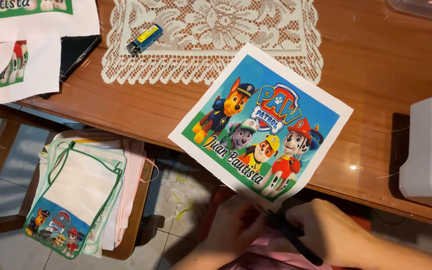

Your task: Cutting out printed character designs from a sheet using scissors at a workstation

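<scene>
At far left, below the table edge, a stack of white drawstring bags (83, 195) with green trim and a cartoon dog print along the bottom lies on a wooden chair (136, 220). Above it, on the brown wooden table (376, 65), more printed white cloth pieces (21, 45) cover a dark flat object at the corner. Further right a blue and yellow lighter (145, 39) rests on the near edge of a white lace doily (211, 35).

Near the middle, a square printed fabric sheet (260, 127), white-bordered with cartoon dogs on a blue and green ground, lies tilted, its lower corner hanging past the table edge toward the hands. The left hand (233, 227) sits just under that corner, fingers curled around the cloth edge, apparently pinching it, though the grip is partly hidden. The right hand (328, 232) is closed around black-handled scissors (293, 235), whose tip meets the sheet's lower edge between the two hands. Pink fabric (271, 257) lies beneath both hands.

At far right a white machine (431, 147) stands on the table.
</scene>
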